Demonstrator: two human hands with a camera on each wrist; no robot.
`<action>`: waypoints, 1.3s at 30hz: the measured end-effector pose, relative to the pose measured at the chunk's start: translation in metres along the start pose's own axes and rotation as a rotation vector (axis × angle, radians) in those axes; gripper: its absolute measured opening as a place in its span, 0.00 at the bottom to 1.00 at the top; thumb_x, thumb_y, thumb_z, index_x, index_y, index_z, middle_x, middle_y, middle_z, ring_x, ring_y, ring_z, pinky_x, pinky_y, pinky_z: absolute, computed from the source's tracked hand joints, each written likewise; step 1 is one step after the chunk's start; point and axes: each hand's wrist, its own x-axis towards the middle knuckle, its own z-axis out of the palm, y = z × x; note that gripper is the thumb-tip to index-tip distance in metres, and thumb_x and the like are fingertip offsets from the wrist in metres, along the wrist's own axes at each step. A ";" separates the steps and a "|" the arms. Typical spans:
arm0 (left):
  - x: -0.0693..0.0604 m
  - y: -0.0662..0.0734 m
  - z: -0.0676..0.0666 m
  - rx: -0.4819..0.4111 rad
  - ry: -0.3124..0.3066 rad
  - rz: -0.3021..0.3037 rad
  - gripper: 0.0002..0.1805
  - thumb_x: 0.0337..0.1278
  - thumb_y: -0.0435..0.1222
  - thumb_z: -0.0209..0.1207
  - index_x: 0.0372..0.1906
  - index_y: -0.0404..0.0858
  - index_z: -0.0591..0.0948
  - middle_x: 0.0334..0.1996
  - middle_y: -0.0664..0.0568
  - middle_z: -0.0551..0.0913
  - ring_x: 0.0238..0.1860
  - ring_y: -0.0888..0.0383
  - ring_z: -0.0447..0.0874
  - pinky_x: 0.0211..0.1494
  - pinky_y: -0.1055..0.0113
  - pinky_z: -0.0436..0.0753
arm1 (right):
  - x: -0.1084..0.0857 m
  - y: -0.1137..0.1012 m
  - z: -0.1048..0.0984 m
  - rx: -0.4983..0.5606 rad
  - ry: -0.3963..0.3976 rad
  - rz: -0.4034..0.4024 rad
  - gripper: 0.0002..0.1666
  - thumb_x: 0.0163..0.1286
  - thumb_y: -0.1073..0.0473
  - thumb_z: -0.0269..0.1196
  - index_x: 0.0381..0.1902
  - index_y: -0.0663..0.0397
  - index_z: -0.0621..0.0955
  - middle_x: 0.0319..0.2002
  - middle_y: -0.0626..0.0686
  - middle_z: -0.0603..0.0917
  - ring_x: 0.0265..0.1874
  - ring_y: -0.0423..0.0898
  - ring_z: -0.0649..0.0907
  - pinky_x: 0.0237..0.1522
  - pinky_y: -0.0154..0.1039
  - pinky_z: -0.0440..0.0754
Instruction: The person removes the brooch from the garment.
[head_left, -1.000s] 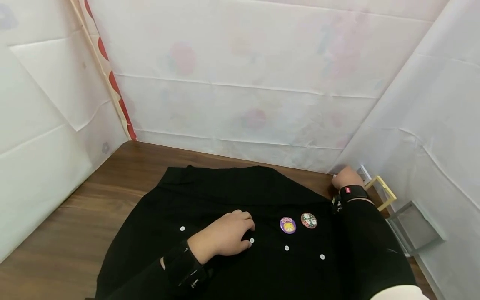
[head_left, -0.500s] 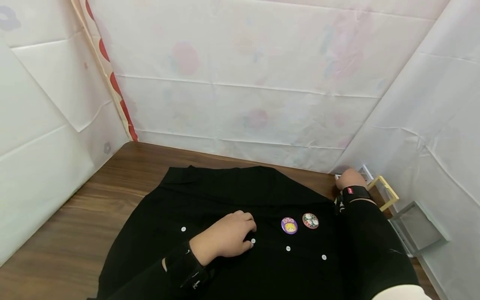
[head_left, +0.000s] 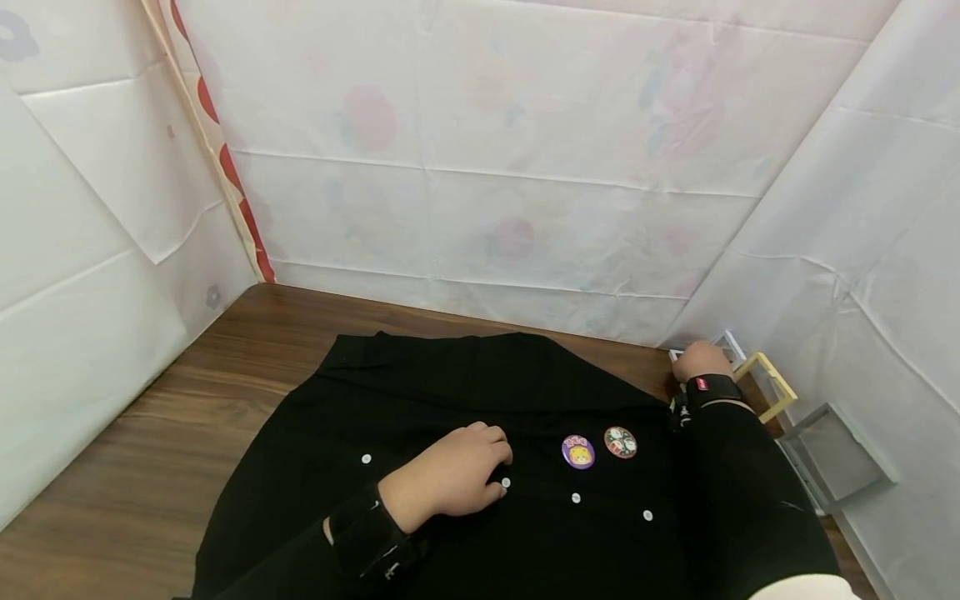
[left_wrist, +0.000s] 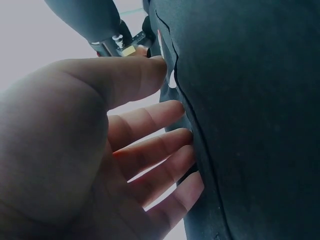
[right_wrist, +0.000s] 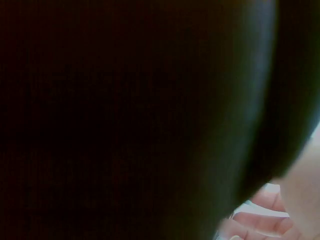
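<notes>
A black garment [head_left: 450, 383] with a row of white buttons [head_left: 576, 498] lies spread in front of me. My left hand [head_left: 450, 471] rests on its middle beside one button, fingers relaxed; in the left wrist view the fingertips [left_wrist: 175, 109] touch the dark cloth. To the right of this hand lie two round badges on the garment, a purple badge [head_left: 578, 452] with a yellow animal and a dark badge [head_left: 620, 442] with a red and white pattern. My right hand [head_left: 702, 360] reaches to a white-rimmed container [head_left: 729, 347] in the far right corner. Its fingers are hidden there, and dark cloth blocks most of the right wrist view.
A yellow-rimmed container [head_left: 780, 387] and a larger grey-rimmed one [head_left: 836, 454] stand along the right wall, close to the right forearm. White sheeting [head_left: 487, 167] encloses the brown wooden table [head_left: 225, 367] at the back and both sides.
The view shifts very slightly. My left hand stays on the garment, and the right hand stays at the white-rimmed container, with hardly any movement.
</notes>
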 end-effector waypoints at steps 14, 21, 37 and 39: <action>0.004 -0.001 -0.001 -0.009 -0.007 0.004 0.15 0.66 0.48 0.67 0.53 0.49 0.85 0.53 0.59 0.80 0.54 0.60 0.77 0.59 0.61 0.80 | -0.001 -0.001 -0.002 -0.060 0.003 -0.015 0.15 0.68 0.62 0.56 0.31 0.72 0.80 0.35 0.72 0.81 0.33 0.65 0.82 0.36 0.57 0.80; 0.004 -0.003 -0.002 -0.026 -0.019 0.010 0.15 0.67 0.48 0.66 0.53 0.48 0.85 0.53 0.59 0.80 0.54 0.59 0.77 0.59 0.60 0.79 | -0.022 -0.015 -0.012 -0.103 0.008 -0.107 0.12 0.68 0.65 0.56 0.35 0.73 0.79 0.38 0.74 0.80 0.32 0.65 0.82 0.31 0.57 0.80; -0.005 -0.012 -0.007 -0.062 -0.009 -0.011 0.15 0.66 0.46 0.67 0.53 0.47 0.85 0.53 0.57 0.81 0.55 0.57 0.78 0.60 0.58 0.79 | -0.123 -0.085 -0.004 -0.278 0.148 -0.427 0.20 0.69 0.59 0.67 0.50 0.69 0.77 0.39 0.63 0.80 0.36 0.59 0.83 0.35 0.57 0.82; -0.006 -0.012 -0.007 -0.062 -0.017 -0.013 0.16 0.65 0.46 0.67 0.54 0.46 0.85 0.53 0.57 0.81 0.55 0.57 0.78 0.60 0.57 0.79 | -0.138 -0.094 0.000 -0.269 0.149 -0.446 0.19 0.70 0.57 0.68 0.49 0.67 0.78 0.40 0.61 0.80 0.36 0.56 0.83 0.36 0.55 0.82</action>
